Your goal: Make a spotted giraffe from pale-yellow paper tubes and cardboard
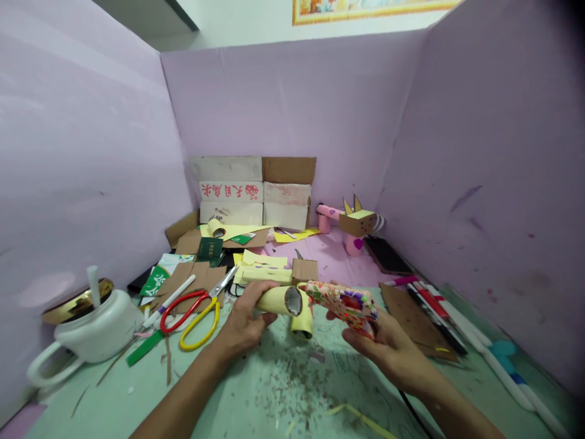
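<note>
My left hand (244, 323) is closed around a yellow paper-covered cardboard tube (275, 300), whose open end faces right. In my right hand (388, 346) is a hot glue gun (340, 299) with a colourful floral pattern, its nozzle pointing left close to the tube's rim. Whether the nozzle touches the rim, I cannot tell. Just beneath and behind, a second yellow tube (301, 324) has its open end toward me. A small brown cardboard box (304, 269) adjoins it at the back.
Red-and-yellow scissors (196, 314) and a white teapot-like cup (98, 326) are on the left. A pink cardboard animal (354, 225) stands at the back, near a dark phone (388, 255). Several markers (434, 302) lie right. Brown crumbs dot the green mat (256, 396); lilac panels surround it.
</note>
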A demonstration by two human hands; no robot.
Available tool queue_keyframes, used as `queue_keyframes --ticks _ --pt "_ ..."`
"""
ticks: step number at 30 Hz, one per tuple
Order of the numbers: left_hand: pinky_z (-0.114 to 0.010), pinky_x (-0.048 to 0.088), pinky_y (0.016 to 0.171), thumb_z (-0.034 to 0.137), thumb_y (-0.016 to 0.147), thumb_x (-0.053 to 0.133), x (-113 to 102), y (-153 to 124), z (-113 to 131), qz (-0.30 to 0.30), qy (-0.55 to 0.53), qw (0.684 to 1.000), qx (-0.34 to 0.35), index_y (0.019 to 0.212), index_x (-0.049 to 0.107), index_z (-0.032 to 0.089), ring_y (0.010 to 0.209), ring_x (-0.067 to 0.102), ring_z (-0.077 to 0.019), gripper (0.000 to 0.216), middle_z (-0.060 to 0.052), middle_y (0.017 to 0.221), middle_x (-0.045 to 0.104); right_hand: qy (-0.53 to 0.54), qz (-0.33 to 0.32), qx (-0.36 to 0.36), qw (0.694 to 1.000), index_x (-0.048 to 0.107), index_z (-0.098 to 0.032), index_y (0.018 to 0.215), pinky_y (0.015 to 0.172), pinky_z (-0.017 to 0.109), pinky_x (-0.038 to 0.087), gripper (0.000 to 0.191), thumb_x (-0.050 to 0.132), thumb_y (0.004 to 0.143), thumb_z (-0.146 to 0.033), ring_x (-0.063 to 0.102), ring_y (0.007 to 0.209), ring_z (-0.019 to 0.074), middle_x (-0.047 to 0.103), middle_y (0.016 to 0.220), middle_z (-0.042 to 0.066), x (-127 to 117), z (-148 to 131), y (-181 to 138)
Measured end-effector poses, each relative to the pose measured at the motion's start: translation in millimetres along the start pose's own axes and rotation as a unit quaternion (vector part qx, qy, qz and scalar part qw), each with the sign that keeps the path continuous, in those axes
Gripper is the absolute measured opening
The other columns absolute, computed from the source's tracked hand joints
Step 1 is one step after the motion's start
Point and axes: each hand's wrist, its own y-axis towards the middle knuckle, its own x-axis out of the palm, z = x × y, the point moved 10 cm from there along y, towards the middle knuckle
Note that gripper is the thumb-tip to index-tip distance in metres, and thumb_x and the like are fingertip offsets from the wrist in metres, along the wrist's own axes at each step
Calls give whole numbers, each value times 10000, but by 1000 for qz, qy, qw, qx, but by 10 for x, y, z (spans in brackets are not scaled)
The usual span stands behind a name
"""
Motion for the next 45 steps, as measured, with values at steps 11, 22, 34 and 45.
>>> queue_keyframes --ticks 11,22,34,45 --pt "-427 428 973 176 737 595 16 4 31 -10 -7 1000 0 1124 584 178 1106 567 -283 387 -116 1181 635 7 -2 21 1000 633 -188 861 608 298 448 216 616 744 -368 546 689 202 641 794 45 19 38 -3" --pt "-420 423 978 139 730 587 -7 -4 2 1 -8 1000 6 1140 577 200 1116 561 -274 414 -96 1174 638 -13 0 28 1000 646 -197 846 595 297 430 193 617 742 -357 542 651 196 619 729 22 -6 125 -5" --pt "-421 422 971 155 734 599 -57 19 35 13 -3 1000 5 1138 587 196 1119 567 -280 407 -98 1173 646 21 0 59 998 605 -194 813 576 288 439 244 651 696 -403 524 635 185 590 711 18 39 118 -14" --pt "-432 428 969 171 730 605 -118 30 27 35 3 999 11 1128 581 192 1109 577 -286 400 -106 1171 645 6 -16 49 999 611 -189 820 587 280 422 182 624 733 -348 508 637 178 574 696 10 71 152 -25"
